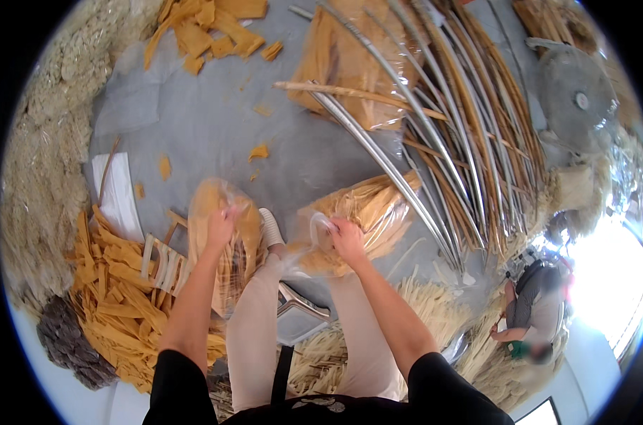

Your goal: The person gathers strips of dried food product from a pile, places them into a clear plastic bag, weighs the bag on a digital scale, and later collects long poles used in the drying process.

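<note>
My left hand (223,225) is closed on the gathered top of a clear plastic bag (230,273) holding yellow-brown dried sheets. This bag stands beside my left leg. To the right, my right hand (348,241) grips the crumpled mouth of a second clear plastic bag (381,209), which leans outward and is packed with similar long strips. Loose plastic from this second bag spreads between my legs. Fingers of both hands are curled in and partly hidden by the film.
Loose yellow-brown strips (119,312) are heaped at the left. A bundle of metal and wooden poles (470,142) lies at the right, partly over another filled bag (357,64). A low stool (300,315) stands behind my legs. A fan (576,95) and another person (537,312) are farther right.
</note>
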